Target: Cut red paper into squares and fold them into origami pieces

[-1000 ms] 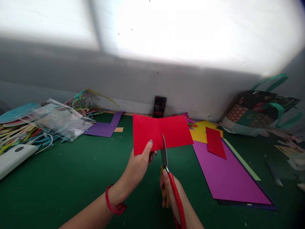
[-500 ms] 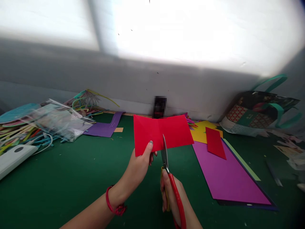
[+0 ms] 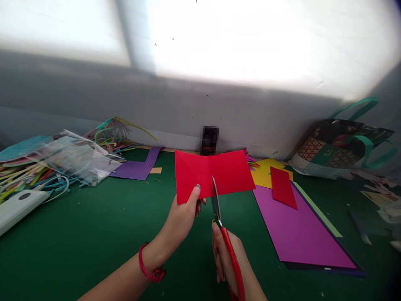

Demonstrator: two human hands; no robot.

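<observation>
A creased sheet of red paper is held up above the green table, its fold line running down near the middle. My left hand pinches its lower edge left of the crease, thumb on the near face and fingers behind. My right hand is wrapped round the handles of a pair of scissors, one red and one yellowish. The blades point up and away from me. One blade lies across the near face of the paper by the crease; the other blade is mostly hidden.
Purple sheets lie on the right with a smaller red piece and yellow paper. A patterned bag stands at the far right. On the left are pipe cleaners, a plastic bag and a white device.
The paper and scissors have shifted very slightly left. My right fingers have closed a little round the handles, and less of the yellowish handle shows.
</observation>
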